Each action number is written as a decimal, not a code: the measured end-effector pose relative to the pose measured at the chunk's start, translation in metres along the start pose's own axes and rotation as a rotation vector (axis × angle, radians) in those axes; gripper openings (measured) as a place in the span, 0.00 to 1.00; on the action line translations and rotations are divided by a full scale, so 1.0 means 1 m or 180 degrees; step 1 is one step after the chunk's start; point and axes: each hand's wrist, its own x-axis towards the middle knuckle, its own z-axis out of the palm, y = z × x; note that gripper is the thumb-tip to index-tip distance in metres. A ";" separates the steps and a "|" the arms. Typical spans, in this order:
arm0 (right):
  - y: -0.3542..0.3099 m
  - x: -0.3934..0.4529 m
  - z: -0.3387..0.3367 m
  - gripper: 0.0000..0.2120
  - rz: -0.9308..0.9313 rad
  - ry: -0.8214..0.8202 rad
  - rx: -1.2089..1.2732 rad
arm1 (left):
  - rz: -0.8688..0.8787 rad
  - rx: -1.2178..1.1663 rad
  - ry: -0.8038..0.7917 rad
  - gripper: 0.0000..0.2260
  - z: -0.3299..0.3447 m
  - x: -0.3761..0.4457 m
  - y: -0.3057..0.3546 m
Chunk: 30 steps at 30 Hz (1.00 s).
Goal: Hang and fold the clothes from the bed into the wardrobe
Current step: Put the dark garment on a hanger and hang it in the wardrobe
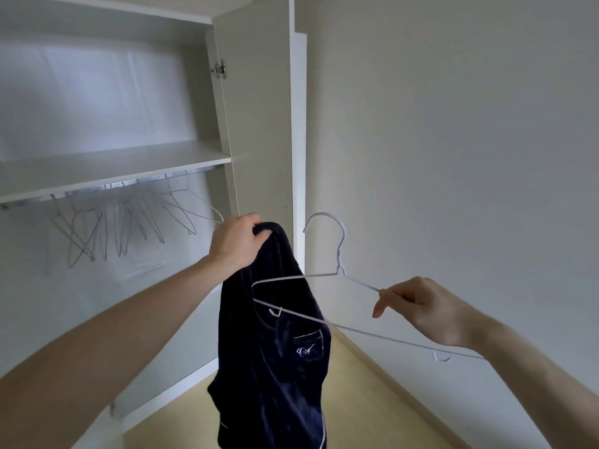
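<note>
Left hand (238, 241) grips the top of a dark navy garment (275, 361), which hangs down in front of the open wardrobe (129, 163), by its right edge. My right hand (421, 309) pinches a white wire hanger (337, 277) by its sloping arm, with the hanger's left end against the garment. Bare hangers (129, 222) hang from the rail (97, 189) under the wardrobe shelf

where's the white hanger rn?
Head view, centre-right: the white hanger is pinched by the right hand, its left end against the dark garment that the left hand holds.
</note>
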 end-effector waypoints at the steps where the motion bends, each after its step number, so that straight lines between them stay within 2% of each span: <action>1: 0.001 0.003 0.004 0.22 0.0021 -0.0026 0.0021 | 0.0009 -0.0170 0.0015 0.10 0.000 -0.002 0.010; 4: 0.006 0.016 0.017 0.22 0.0043 -0.0025 0.0046 | -0.0134 -0.0931 -0.0161 0.12 -0.003 -0.002 0.039; 7: 0.009 0.026 0.030 0.20 -0.0021 0.0274 0.0152 | -0.0358 -0.1578 -0.0558 0.15 -0.013 -0.003 0.064; 9: 0.011 0.031 0.037 0.20 -0.0043 0.0514 0.0324 | -0.0488 -0.2104 -0.0871 0.10 -0.023 -0.007 0.075; 11: 0.012 0.033 0.043 0.22 -0.0061 0.0762 0.0617 | -0.0539 -0.2887 -0.1487 0.06 -0.035 -0.013 0.081; 12: 0.013 0.033 0.046 0.23 -0.0088 0.0867 0.0814 | -0.0409 -0.3054 -0.1822 0.06 -0.041 -0.018 0.081; 14: 0.015 0.031 0.052 0.25 -0.0166 0.1030 0.1181 | 0.0197 -0.2626 -0.2160 0.09 -0.051 -0.022 0.077; 15: 0.017 0.030 0.054 0.25 -0.0184 0.1098 0.1317 | 0.0635 -0.2091 -0.2103 0.11 -0.054 -0.021 0.073; 17: 0.018 0.030 0.056 0.26 -0.0189 0.1176 0.1484 | 0.1524 -0.0645 -0.1545 0.15 -0.060 -0.016 0.065; 18: 0.018 0.030 0.057 0.27 -0.0180 0.1194 0.1532 | 0.1741 -0.0133 -0.1319 0.13 -0.062 -0.014 0.060; 19: 0.018 0.030 0.058 0.27 -0.0156 0.1212 0.1572 | 0.1730 0.0093 -0.1304 0.09 -0.062 -0.013 0.054; 20: 0.018 0.029 0.060 0.27 -0.0122 0.1223 0.1612 | 0.1569 0.0075 -0.1433 0.09 -0.061 -0.013 0.049; 22: 0.015 0.028 0.062 0.23 -0.0100 0.1265 0.1555 | 0.1276 -0.0122 -0.1478 0.17 -0.052 -0.013 0.037; 23: 0.014 0.027 0.061 0.18 -0.0140 0.1412 0.1471 | 0.1309 -0.0113 -0.1324 0.18 -0.048 -0.013 0.033; 25: 0.011 0.021 0.059 0.06 -0.0311 0.2068 0.1274 | 0.1370 -0.0090 -0.1016 0.19 -0.045 -0.012 0.027; 27: 0.007 0.008 0.063 0.07 -0.0658 0.2775 0.1045 | 0.1266 -0.0276 -0.0810 0.20 -0.043 -0.009 0.023; 28: 0.006 0.001 0.071 0.07 -0.0884 0.2904 0.0954 | 0.1173 -0.0370 -0.0753 0.21 -0.044 -0.006 0.021; 30: 0.005 -0.012 0.098 0.09 -0.1152 0.2559 0.0891 | 0.1052 -0.0515 -0.0662 0.20 -0.047 -0.002 0.020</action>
